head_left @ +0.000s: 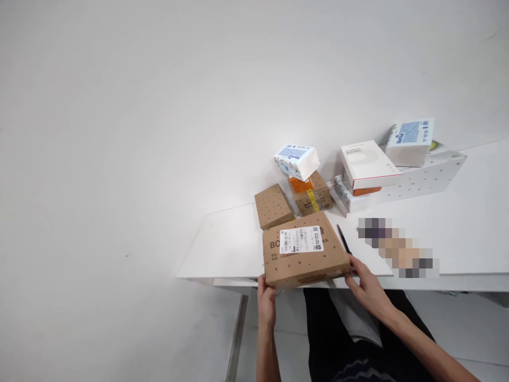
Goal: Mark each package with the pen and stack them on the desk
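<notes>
Box (304, 255) hides fingers (265, 281) (both hands).

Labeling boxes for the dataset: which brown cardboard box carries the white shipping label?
The large flat cardboard box at the table's near edge, held by left hand and right hand. The small dotted box and taped box behind it show none.

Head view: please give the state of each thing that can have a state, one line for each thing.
Large cardboard box: closed, flat at the table edge, label up.
Left hand: gripping the box's near left corner.
Right hand: gripping its right corner.
Small perforated box: closed, lying flat.
Tissue pack: sealed, tilted on a taped box.
Pen: lying on the table.
</notes>
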Demonstrator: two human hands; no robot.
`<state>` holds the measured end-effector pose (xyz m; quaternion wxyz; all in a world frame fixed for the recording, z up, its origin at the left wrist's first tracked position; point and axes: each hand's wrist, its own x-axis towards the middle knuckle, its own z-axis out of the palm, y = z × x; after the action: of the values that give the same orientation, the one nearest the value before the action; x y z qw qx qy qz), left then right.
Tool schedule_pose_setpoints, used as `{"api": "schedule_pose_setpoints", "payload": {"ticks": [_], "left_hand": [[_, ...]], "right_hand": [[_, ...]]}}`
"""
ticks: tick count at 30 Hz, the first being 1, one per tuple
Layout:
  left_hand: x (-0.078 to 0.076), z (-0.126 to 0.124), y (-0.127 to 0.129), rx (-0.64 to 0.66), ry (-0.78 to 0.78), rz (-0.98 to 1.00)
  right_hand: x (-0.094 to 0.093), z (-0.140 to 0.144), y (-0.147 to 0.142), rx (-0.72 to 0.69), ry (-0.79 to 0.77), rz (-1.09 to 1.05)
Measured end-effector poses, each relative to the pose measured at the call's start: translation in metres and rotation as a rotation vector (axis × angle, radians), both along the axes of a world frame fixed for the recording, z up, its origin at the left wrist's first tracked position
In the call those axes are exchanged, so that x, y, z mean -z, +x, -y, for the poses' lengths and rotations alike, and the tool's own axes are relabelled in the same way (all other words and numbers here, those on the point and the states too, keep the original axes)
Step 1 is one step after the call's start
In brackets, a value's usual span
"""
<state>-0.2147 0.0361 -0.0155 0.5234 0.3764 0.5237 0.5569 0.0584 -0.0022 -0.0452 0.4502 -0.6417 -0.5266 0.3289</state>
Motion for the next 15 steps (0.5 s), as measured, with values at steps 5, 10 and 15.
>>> {"api": "schedule_pose_setpoints", "payload": {"ticks": [5, 10, 15], "left_hand": [[0.001, -0.003, -0.007, -0.007, -0.027, 0.086], [-0.010, -0.010, -0.008, -0.019, -0.083, 0.013], [-0.025, -0.015, 0.000, -0.011, -0.088, -0.146]], "right_hand": [[0.002, 0.000, 0.007, -0.010, -0.018, -0.045], [-0.008, -0.006, 0.017, 0.045, -0.027, -0.163], [-0.027, -0.014, 0.013, 0.072, -0.008, -0.213]]}}
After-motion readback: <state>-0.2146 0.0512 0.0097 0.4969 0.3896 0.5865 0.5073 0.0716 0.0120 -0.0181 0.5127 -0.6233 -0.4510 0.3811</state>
